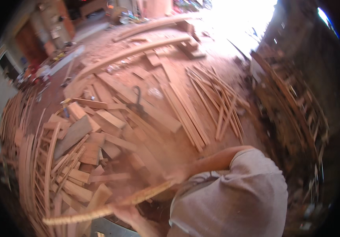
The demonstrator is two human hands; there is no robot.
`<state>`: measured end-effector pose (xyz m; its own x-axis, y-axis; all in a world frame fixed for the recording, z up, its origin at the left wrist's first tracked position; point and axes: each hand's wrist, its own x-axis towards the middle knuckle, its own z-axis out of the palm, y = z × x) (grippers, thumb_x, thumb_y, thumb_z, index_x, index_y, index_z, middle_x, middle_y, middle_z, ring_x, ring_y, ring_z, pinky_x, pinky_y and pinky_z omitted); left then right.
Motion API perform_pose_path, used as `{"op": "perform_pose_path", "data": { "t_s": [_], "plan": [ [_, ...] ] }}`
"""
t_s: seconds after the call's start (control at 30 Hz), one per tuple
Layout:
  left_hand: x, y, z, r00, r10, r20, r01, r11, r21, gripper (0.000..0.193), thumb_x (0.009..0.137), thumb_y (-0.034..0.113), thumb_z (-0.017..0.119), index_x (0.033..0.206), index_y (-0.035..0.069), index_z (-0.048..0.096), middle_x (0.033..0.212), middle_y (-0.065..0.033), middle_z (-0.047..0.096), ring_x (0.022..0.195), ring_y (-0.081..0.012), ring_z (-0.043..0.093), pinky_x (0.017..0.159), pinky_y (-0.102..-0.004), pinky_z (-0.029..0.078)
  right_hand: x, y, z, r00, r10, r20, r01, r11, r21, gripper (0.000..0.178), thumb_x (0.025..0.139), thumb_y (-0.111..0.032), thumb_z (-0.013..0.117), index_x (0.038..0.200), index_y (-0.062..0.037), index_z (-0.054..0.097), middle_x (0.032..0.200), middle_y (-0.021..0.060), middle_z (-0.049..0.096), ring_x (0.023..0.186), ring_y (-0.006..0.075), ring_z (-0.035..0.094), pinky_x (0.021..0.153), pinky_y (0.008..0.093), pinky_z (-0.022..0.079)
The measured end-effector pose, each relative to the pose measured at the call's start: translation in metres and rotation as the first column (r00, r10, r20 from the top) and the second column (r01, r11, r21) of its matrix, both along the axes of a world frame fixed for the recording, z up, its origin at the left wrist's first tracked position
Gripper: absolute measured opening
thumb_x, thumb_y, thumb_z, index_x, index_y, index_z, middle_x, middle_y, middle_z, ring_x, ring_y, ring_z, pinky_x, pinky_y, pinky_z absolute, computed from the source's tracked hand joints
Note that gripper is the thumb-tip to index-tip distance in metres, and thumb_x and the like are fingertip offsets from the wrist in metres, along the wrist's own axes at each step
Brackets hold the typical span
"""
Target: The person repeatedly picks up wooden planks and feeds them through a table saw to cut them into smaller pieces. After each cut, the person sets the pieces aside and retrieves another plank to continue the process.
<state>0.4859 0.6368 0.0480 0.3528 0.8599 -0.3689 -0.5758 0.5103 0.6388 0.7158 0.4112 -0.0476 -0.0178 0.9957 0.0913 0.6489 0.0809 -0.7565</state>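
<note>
A long, curved wooden strip (85, 217) with a pale, notched-looking edge slants across the lower part of the head view. My left hand (124, 212) is closed round it near its middle, the forearm coming up from the lower edge. Across my body reaches my right arm, in a grey-beige sleeve. My right hand (179, 175) is at the strip's far right end, but blur and haze smear its fingers, so its grip does not show. Beneath the strip, close to my left hand, part of a grey metal surface (108, 228) shows.
Wood offcuts (110, 118) lie heaped ahead and to the left. Long boards (184, 114) and thin sticks (221, 100) cover the dusty floor. Large curved beams (138, 49) rest farther back. Strips (26, 170) stand at the left; timber (284, 94) is stacked along the right.
</note>
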Motion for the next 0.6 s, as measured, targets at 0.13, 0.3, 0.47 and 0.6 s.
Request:
{"op": "perform_pose_path", "data": {
  "t_s": [0.13, 0.3, 0.47, 0.6],
  "plan": [
    [0.105, -0.019, -0.036, 0.918, -0.386, -0.093, 0.366, 0.914, -0.176, 0.028, 0.095, 0.041, 0.07, 0.089, 0.016, 0.058, 0.081, -0.0001, 0.064, 0.081, -0.0201, 0.064, 0.085, -0.0485, 0.051, 0.027, -0.092, 0.04, 0.915, -0.31, -0.26, 0.24, 0.933, -0.27, 0.035, 0.087, -0.035, 0.072, 0.105, -0.0047, 0.069, 0.111, 0.023, 0.064, 0.104, 0.0419, 0.062, 0.086, 0.051, 0.05],
    [0.261, -0.104, -0.097, 0.814, -0.565, -0.138, 0.524, 0.815, -0.246, 0.031, 0.101, 0.045, 0.06, 0.098, 0.015, 0.059, 0.088, -0.0065, 0.069, 0.087, -0.0234, 0.067, 0.081, -0.0465, 0.055, 0.061, -0.231, 0.064, 0.763, -0.601, 0.239, 0.647, 0.697, -0.309, 0.037, 0.089, -0.035, 0.07, 0.107, -0.0038, 0.066, 0.11, 0.0219, 0.065, 0.093, 0.0407, 0.067, 0.081, 0.0495, 0.055],
    [0.397, -0.211, -0.077, 0.373, -0.762, -0.529, 0.891, 0.452, -0.023, 0.044, 0.102, 0.031, 0.065, 0.135, 0.005, 0.055, 0.119, -0.0063, 0.067, 0.099, -0.0192, 0.065, 0.087, -0.0362, 0.052, 0.107, -0.312, 0.04, 0.515, -0.856, 0.044, 0.819, 0.477, -0.319, 0.034, 0.087, -0.032, 0.07, 0.103, -0.0028, 0.065, 0.107, 0.0207, 0.064, 0.095, 0.0406, 0.067, 0.083, 0.0477, 0.055],
    [0.431, -0.247, -0.114, 0.158, -0.737, -0.657, 0.985, 0.161, 0.056, 0.049, 0.099, 0.024, 0.071, 0.138, 0.001, 0.054, 0.12, -0.007, 0.066, 0.103, -0.0137, 0.063, 0.088, -0.0323, 0.051, 0.206, -0.338, -0.048, 0.255, -0.918, 0.303, 0.95, 0.18, -0.255, 0.036, 0.087, -0.032, 0.071, 0.109, -0.0031, 0.066, 0.108, 0.0212, 0.064, 0.097, 0.0399, 0.067, 0.084, 0.0506, 0.055]
  ]
}}
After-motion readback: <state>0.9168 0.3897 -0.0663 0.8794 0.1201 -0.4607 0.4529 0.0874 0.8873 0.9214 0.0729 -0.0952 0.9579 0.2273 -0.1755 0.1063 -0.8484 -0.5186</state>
